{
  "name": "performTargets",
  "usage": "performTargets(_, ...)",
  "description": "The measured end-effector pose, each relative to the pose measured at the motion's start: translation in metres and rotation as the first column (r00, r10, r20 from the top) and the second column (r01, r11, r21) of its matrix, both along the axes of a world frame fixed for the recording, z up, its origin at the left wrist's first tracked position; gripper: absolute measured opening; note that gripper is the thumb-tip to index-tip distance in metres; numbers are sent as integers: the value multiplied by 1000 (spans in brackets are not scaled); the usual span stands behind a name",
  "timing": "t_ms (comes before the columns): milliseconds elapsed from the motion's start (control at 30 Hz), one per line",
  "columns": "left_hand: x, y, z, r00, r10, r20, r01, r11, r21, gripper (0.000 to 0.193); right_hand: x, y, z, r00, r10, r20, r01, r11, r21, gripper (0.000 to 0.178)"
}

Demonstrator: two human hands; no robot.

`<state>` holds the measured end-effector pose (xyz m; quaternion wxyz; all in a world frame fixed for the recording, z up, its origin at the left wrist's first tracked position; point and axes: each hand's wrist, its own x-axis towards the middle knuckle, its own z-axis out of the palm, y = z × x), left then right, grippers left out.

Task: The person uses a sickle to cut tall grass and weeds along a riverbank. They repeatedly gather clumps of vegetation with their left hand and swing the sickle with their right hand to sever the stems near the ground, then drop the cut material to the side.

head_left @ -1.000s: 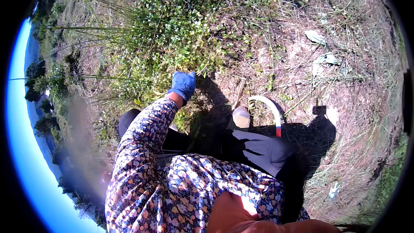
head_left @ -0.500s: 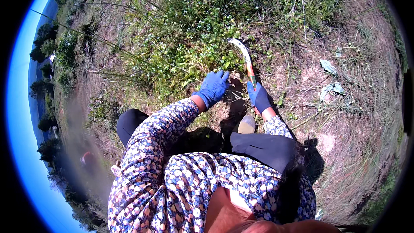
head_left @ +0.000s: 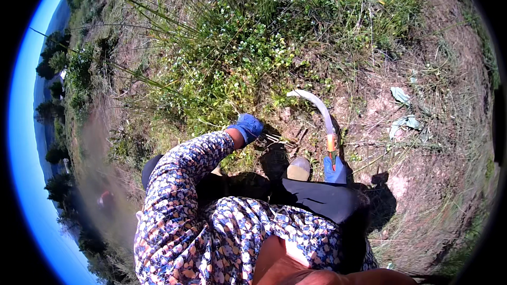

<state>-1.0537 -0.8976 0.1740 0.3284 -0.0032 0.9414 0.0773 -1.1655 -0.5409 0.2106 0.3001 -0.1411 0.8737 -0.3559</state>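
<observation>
My left hand [head_left: 246, 128], in a blue glove, is closed in a fist at the near edge of the low leafy plants [head_left: 232, 82]. Pale thin plant stems [head_left: 275, 138] stick out from its right side, and the fist appears to be wrapped round them. Held in my blue-gloved right hand [head_left: 335, 170] is a sickle [head_left: 322, 110] with a pale curved blade and an orange lower part. The blade arcs away and to the left, its tip apart from my left hand. My right forearm is hidden behind my dark-trousered knee.
My shoe [head_left: 299, 169] rests on the ground between the hands. Tall grass stalks [head_left: 150, 13] lean over the plants from the far left. Wilted grey-green leaves [head_left: 405, 123] lie on dry soil at the right. Trees and sky show at the left rim.
Both hands have moved nearer to me. My left hand went slightly left, with stems now showing beside it; my right hand went right, bringing the sickle back from the plants.
</observation>
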Motion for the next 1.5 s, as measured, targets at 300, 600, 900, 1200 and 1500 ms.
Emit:
performTargets(300, -83, -42, 41, 810, 180, -559, -177, 982, 60, 33, -169, -175, -21, 912, 183, 367, -147, 981, -124, 43)
performTargets(600, -127, -86, 1, 868, 222, -444, -303, 946, -118, 34, -21, -92, -47, 961, 89, 261, -75, 995, -62, 30)
performTargets(900, -73, -108, 33, 947, 62, -317, -107, 986, -126, 17, 18, -2, -13, 921, 186, 342, -166, 982, -88, 23)
performTargets(1200, 59, -133, 57, 996, -87, 11, 87, 994, -71, 21, -84, -148, -40, 963, 209, 169, -195, 976, -93, 34)
performTargets(1500, 201, -111, 19, 863, 496, 93, -501, 864, 43, 31, 32, -63, -37, 826, 398, 400, -424, 905, -25, 34)
